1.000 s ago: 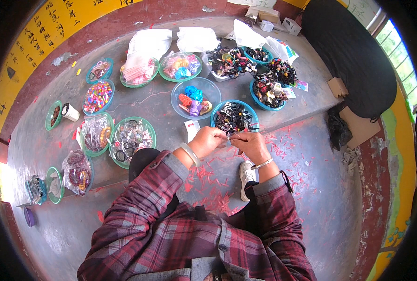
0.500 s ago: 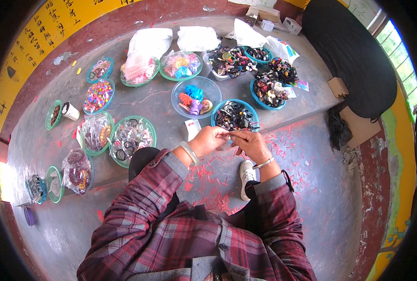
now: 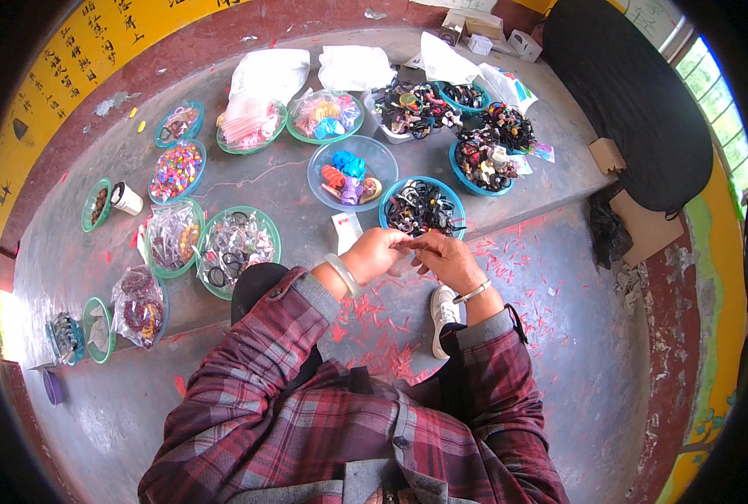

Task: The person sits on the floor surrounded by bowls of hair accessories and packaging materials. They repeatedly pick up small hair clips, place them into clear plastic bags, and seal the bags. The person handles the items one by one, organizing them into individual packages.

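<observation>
My left hand point(image 3: 374, 254) and my right hand point(image 3: 452, 262) meet fingertip to fingertip just in front of a blue basin point(image 3: 458, 207). Both have their fingers bent and pinched together; whatever small thing lies between them is too hidden to name. In that basin is a tangle of dark hair ties point(image 3: 420, 207) with small light pieces among them. A white card point(image 3: 346, 228) with a red mark lies on the ledge, left of the basin and close beyond my left hand. A pale bangle circles my left wrist, a thin band my right.
A clear basin point(image 3: 315, 189) holds blue, red and purple coils. Green bowls point(image 3: 277, 244) of bagged hair ties stand at left; a bowl of colourful beads point(image 3: 177, 170) and a white cup point(image 3: 127, 200) sit beyond. Red scraps point(image 3: 387, 357) litter the floor around my shoe point(image 3: 443, 323).
My fingertips have drawn slightly closer together, and my right fingers are bent lower. The arms and the bowls stay in place.
</observation>
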{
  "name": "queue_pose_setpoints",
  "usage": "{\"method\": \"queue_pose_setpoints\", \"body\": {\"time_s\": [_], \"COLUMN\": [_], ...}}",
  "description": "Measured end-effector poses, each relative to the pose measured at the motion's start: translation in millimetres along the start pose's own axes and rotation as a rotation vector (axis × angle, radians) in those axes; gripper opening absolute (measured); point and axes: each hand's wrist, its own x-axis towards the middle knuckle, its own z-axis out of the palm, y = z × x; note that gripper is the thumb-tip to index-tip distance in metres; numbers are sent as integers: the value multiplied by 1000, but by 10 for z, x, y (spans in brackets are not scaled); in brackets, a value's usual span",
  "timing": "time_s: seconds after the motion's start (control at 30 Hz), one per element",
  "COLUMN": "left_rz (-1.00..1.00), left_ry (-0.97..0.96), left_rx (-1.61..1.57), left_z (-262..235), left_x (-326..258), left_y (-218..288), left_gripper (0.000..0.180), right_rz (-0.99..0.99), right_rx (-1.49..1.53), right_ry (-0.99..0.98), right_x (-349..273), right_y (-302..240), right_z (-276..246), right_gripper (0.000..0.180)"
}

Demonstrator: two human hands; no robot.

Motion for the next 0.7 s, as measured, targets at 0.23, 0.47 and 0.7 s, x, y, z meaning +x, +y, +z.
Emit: {"method": "queue_pose_setpoints", "body": {"time_s": [0.23, 0.47, 0.7], "left_rz": [74, 279, 238], "left_ry": [61, 132, 278], "left_rx": [-152, -66, 52], "left_z": [-80, 23, -48], "left_x": [149, 164, 228], "left_y": [-287, -251, -347], "left_gripper": [25, 24, 24], "right_rz": [-29, -403, -392], "right_rx": [-80, -581, -742], "right_ry": [130, 352, 174], "right_x": [38, 14, -10], "right_y": [79, 32, -116], "right_z": [11, 105, 279], "right_gripper": [14, 11, 17]}}
